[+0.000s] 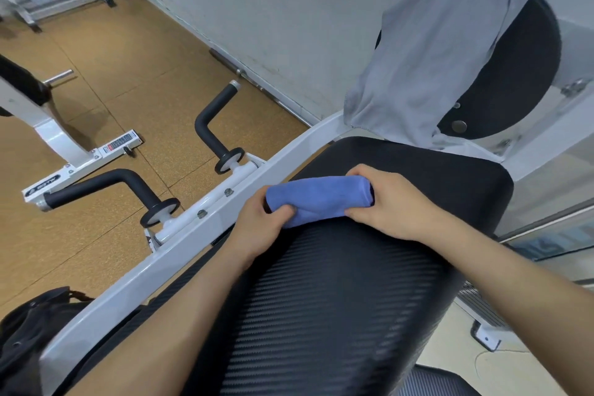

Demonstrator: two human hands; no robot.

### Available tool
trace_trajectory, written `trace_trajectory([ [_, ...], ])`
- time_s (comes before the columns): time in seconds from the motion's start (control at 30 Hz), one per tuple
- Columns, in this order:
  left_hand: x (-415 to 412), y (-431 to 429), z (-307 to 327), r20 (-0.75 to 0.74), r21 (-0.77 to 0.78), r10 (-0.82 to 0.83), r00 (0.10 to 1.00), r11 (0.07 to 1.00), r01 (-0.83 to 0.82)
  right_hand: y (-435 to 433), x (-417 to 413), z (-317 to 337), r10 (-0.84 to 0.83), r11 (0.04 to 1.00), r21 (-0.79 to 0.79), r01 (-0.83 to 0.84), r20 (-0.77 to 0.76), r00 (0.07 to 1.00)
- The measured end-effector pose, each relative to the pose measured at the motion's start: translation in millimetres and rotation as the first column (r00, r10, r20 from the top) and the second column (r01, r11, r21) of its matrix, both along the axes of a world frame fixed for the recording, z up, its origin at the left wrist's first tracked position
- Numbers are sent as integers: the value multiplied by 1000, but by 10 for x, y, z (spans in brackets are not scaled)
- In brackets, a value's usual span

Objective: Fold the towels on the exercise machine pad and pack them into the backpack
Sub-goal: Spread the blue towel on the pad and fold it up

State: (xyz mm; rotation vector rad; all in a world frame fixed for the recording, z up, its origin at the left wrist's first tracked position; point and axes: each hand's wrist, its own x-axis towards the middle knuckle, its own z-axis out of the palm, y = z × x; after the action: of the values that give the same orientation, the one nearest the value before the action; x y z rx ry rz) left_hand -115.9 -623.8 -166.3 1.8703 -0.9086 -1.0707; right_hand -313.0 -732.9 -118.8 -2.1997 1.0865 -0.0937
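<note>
A blue towel (318, 199), rolled into a compact bundle, lies across the black exercise machine pad (337, 299). My left hand (262, 225) grips its left end, fingers curled around it. At the other end my right hand (390, 202) holds the roll, with fingers wrapped over the top and thumb beneath. A grey towel (424, 61) hangs draped over the round black back pad (520, 74) at the far right. The black backpack (25, 341) sits on the floor at the lower left, partly cut off by the frame edge.
The machine's white frame bar (180, 244) runs diagonally left of the pad, with two black handles (212, 125) sticking out over the brown floor. Another white bench base (64, 151) stands at left. A white wall (289, 10) lies behind.
</note>
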Motion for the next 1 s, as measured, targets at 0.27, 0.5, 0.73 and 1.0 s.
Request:
trace_trajectory([
  [0.27,-465,-59,611,-548,-37,223,806,957,-289,256,-99,309,-833,524,819,233,435,342],
  [0.5,-1251,224,1055,-538,-173,90,838,961,-215,844,-592,631,-874,468,882,-51,471,118],
  [0.73,-2057,648,1040,-87,-173,-76,993,983,60,1333,-1300,608,-834,548,784,293,540,115],
  [1.0,-2689,1649,870,-354,-198,-117,928,979,48,2027,-2334,366,-288,814,581,-25,440,851],
])
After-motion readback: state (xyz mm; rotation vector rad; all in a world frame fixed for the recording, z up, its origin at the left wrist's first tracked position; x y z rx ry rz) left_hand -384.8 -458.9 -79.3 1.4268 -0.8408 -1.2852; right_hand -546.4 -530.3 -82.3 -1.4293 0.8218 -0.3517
